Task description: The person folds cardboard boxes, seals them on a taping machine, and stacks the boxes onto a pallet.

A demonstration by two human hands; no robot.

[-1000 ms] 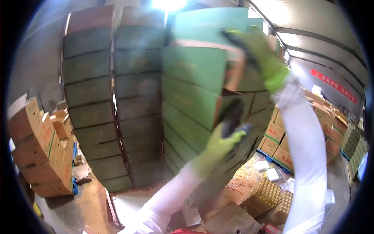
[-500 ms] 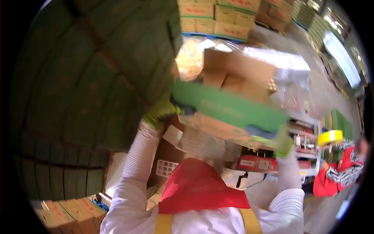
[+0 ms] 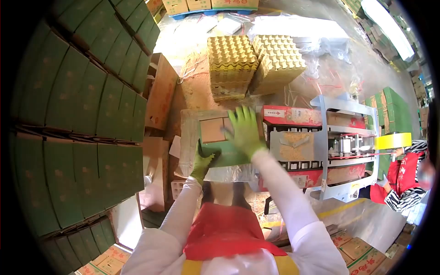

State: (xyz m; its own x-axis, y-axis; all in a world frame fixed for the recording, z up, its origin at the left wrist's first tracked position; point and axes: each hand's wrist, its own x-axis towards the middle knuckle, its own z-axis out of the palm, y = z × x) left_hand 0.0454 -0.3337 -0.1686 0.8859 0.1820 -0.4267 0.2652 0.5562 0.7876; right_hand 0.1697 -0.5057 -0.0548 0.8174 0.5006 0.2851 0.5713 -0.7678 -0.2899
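A green and brown carton [image 3: 224,155] sits in front of me on a tape-covered surface at the end of a carton-sealing machine. Its brown top flaps [image 3: 213,130] lie folded inward, at least in part. My right hand [image 3: 246,133], in a lime-green glove, spreads its fingers flat over the right part of the top, hiding what lies beneath. At the near left corner is my left hand [image 3: 202,164], gloved alike, thumb apart from the fingers and beside the carton's green side. Whether it presses on the carton I cannot tell.
The sealing machine [image 3: 325,151] with red side rails extends right. Two stacks of egg trays [image 3: 233,68] stand beyond the carton. Green cartons [image 3: 78,119] are piled high at left, near an open brown box [image 3: 161,94]. A co-worker in a red apron [image 3: 405,176] is at far right.
The carton, gripped at both sides with flaps up, has come down onto the surface, its flaps folded. My right hand has moved from its side onto the top. My view has shifted.
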